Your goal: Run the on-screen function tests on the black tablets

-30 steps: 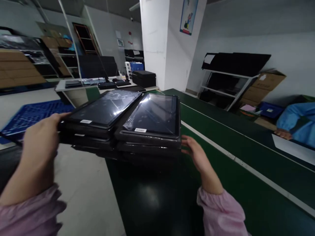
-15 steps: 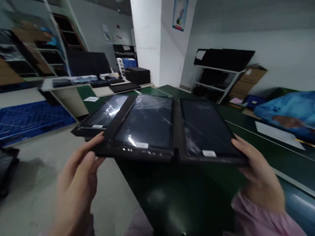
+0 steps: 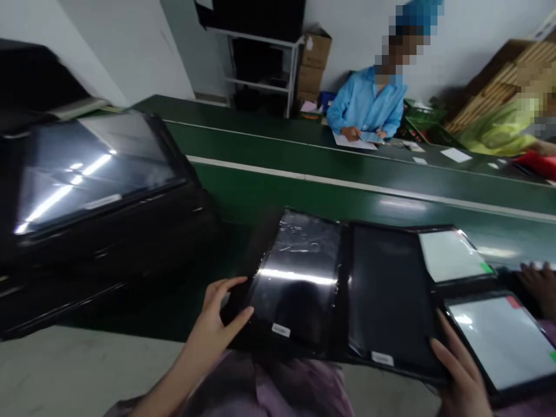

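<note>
My left hand [image 3: 217, 324] grips the left edge of a dark tablet [image 3: 299, 284] wrapped in shiny film, thumb on top. My right hand [image 3: 458, 370] holds the lower right corner of a second dark tablet [image 3: 386, 295] lying right beside the first. Both tablets are side by side, low over the near edge of the green table [image 3: 243, 197]. Each has a small white label at its near edge.
A stack of black tablets [image 3: 91, 191] sits on the table at the left. Two lit white-screen tablets [image 3: 499, 336] lie at the right, with another person's hand [image 3: 538, 281] beside them. Across the green conveyor sit a person in blue [image 3: 369, 107] and one in yellow-green [image 3: 508, 130].
My view has swung right and down. The two tablets have come off the stack and down toward the table edge. The stack now sits at the left, and the lit tablets have come into view.
</note>
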Demonstrator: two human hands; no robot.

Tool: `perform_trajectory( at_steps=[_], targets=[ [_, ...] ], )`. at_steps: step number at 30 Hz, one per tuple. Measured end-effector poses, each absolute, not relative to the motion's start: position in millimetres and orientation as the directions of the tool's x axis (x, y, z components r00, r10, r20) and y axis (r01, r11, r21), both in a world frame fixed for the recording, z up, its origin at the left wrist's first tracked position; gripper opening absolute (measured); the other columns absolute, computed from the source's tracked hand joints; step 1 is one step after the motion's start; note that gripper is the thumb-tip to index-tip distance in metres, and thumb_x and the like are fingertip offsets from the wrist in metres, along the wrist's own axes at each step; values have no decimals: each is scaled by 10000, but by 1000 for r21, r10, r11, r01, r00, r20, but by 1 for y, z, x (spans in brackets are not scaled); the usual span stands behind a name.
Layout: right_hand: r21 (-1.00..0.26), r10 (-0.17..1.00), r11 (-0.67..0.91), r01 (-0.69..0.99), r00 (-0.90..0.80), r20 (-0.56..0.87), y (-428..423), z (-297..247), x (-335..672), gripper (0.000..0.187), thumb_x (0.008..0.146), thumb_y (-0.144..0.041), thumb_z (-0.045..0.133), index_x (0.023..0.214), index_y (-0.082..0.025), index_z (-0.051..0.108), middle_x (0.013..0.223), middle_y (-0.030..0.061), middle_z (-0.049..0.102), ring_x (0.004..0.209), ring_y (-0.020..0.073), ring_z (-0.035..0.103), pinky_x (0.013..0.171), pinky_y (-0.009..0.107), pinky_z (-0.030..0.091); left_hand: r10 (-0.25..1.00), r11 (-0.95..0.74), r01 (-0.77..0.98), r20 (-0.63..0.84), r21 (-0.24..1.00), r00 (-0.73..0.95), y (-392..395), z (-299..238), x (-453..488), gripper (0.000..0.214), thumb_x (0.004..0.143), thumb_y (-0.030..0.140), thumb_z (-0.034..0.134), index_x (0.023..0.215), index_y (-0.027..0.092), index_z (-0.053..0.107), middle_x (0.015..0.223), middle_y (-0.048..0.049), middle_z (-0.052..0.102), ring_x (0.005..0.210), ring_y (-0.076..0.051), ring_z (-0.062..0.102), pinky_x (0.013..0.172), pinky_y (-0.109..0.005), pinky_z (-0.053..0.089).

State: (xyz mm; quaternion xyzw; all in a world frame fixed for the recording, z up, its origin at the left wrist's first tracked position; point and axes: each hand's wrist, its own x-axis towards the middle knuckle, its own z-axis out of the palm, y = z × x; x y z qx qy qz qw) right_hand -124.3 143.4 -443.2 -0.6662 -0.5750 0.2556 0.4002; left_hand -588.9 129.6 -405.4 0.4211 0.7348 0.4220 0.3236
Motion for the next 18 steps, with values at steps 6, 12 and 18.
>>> perform_trajectory(
  at_steps=[6, 12, 18],
  targets=[
    [-780, 989, -98, 619, 145, -9, 188, -481, -173, 842, 871, -842, 563, 1436, -232, 689, 1341, 142, 762, 1250, 358, 720, 1034, 529, 628, 927, 356, 574, -201, 737, -317, 162, -459, -597, 436, 751, 473, 715, 1149, 302, 765, 1260, -130, 686, 1296, -407, 636, 1145, -660, 506],
    [-673, 985, 68, 737, 60, 165, 233, -496, -179, 721, 901, -776, 644, 1359, -225, 716, 1369, 214, 629, 1382, 435, 534, 1169, 748, 427, 994, 111, 828, -71, 550, -86, 216, -471, -524, 559, 947, 431, 596, 1463, 216, 610, 1653, -206, 487, 1588, -421, 395, 1260, -664, 381],
    [-608, 937, 183, 772, 51, 346, 286, -514, -194, 566, 1033, -644, 533, 1374, -215, 673, 1324, 187, 654, 1263, 354, 636, 1110, 676, 525, 999, -37, 897, -11, 441, 46, 310, -482, -472, 645, 941, 324, 588, 1567, 194, 507, 1733, -189, 414, 1645, -403, 302, 1319, -709, 220]
  ],
)
